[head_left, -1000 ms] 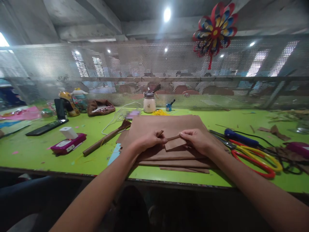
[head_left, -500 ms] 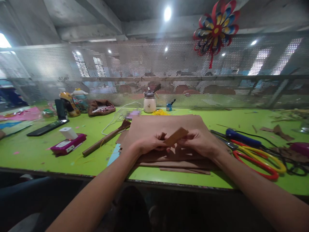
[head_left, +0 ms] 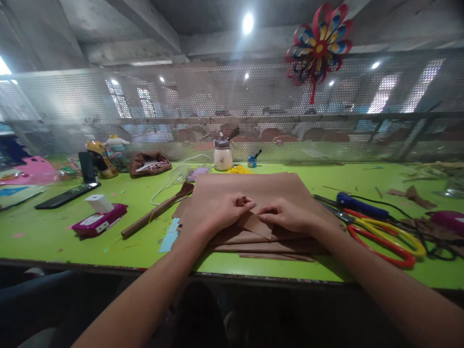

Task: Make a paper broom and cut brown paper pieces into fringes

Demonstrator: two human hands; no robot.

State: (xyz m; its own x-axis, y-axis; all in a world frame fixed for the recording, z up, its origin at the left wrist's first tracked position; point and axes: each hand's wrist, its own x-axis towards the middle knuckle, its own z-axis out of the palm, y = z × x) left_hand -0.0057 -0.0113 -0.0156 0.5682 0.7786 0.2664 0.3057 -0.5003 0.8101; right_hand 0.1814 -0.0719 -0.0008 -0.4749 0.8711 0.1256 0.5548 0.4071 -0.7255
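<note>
A small piece of brown paper (head_left: 256,226) lies slanted over the stack of larger brown paper sheets (head_left: 250,182). My right hand (head_left: 286,215) has its fingertips closed at the small piece's right edge. Left of it, my left hand (head_left: 230,210) is closed, thumb against the bent fingers, with a small dark brown bit just showing between them. What that bit is, I cannot make out. Both hands rest low over the sheets. Large scissors (head_left: 384,237) with red and yellow handles lie right of the stack, beside a blue-handled tool (head_left: 362,205) with a black cord.
Left of the stack lies a brown paper-wrapped stem (head_left: 155,211) with a fringed end. Farther left are a magenta power block (head_left: 99,221) with a white plug and a phone (head_left: 67,195). A cream jar (head_left: 222,157) and a blue bottle (head_left: 253,161) stand behind.
The small brown paper piece has come down from between both hands onto the stack and turned. My left fingers have left it; my right fingers stay at its edge. The view shifted slightly.
</note>
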